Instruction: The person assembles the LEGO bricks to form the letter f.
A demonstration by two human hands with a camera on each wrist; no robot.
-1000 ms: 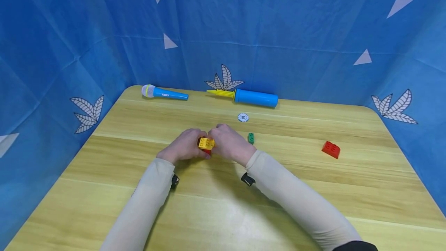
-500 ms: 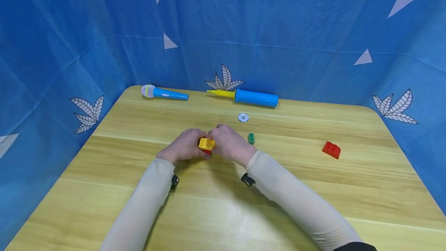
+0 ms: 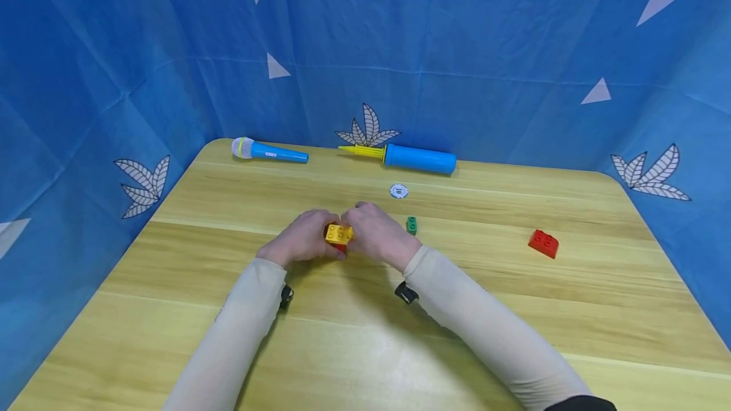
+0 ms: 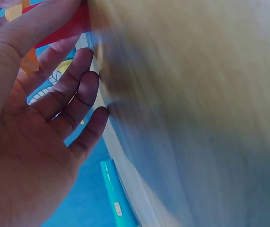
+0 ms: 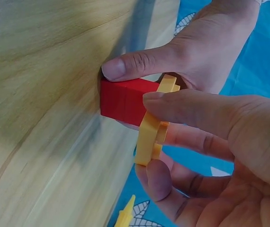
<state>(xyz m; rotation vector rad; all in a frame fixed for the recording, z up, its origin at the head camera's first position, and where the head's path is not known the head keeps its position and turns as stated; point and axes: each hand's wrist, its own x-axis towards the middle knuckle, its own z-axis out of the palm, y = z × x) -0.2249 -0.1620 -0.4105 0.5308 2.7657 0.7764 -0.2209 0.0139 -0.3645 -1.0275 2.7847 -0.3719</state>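
A red toy building brick [image 5: 125, 100] stands on the table, with a yellow building brick [image 3: 339, 234] on top of it. My left hand [image 3: 305, 238] grips the red brick, its thumb along the near side, as the right wrist view shows. In the left wrist view that hand's other fingers [image 4: 85, 94] are loosely bent near the tabletop. My right hand [image 3: 379, 235] pinches the yellow brick between thumb and fingers from the right. Whether the two bricks are fully pressed together, I cannot tell.
To the right lie a small green brick [image 3: 412, 225] and a red brick with a sloped side [image 3: 544, 243]. Behind are a round chip [image 3: 398, 191], a blue toy microphone [image 3: 271, 151] and a blue and yellow hand pump [image 3: 419, 158]. Blue cloth [image 3: 457, 30] surrounds the wooden table [image 3: 354, 354].
Both hands stay in place on the bricks. The yellow brick's right end shows very slightly farther right; the whole view has shifted a little.
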